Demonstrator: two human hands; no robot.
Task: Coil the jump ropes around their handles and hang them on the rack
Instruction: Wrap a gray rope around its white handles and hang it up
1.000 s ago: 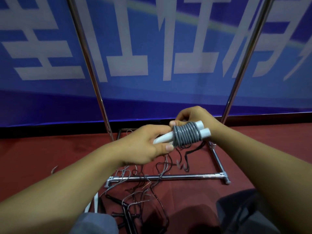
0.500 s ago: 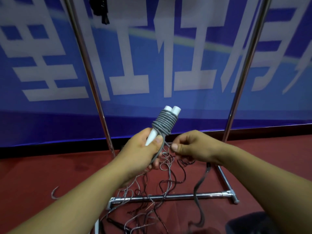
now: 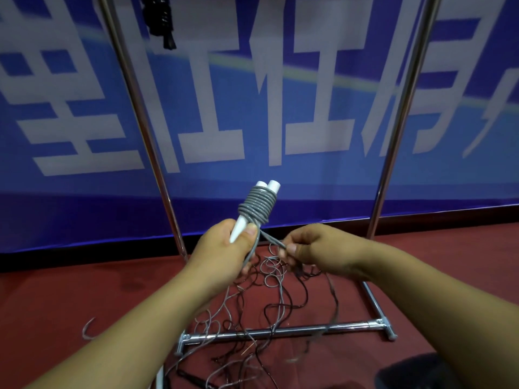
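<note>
Head view: rack (image 3: 280, 330) stands on the red floor (image 3: 70, 299), its two uprights flaring apart toward the top, base crossbar low in front. Open air between the uprights, blue banner (image 3: 252, 108) close behind them. Both hands work in that gap, above the crossbar, touching neither upright. Loose tangle of ropes (image 3: 269, 304) sprawls over the floor and across the crossbar, right under the hands. A dark bundle (image 3: 160, 21) hangs at the top by the left upright.

Left hand (image 3: 224, 254) grips the paired white handles (image 3: 254, 209) at their lower end, fingers curled round, thumb pressed on top; the handles tilt up and right. Grey rope coil (image 3: 256, 206) is wound tight around their upper half, white tips poking out. Right hand (image 3: 311, 248) sits just beside, fingers pinching the grey tail (image 3: 271, 240) that runs taut from the coil's bottom.
</note>
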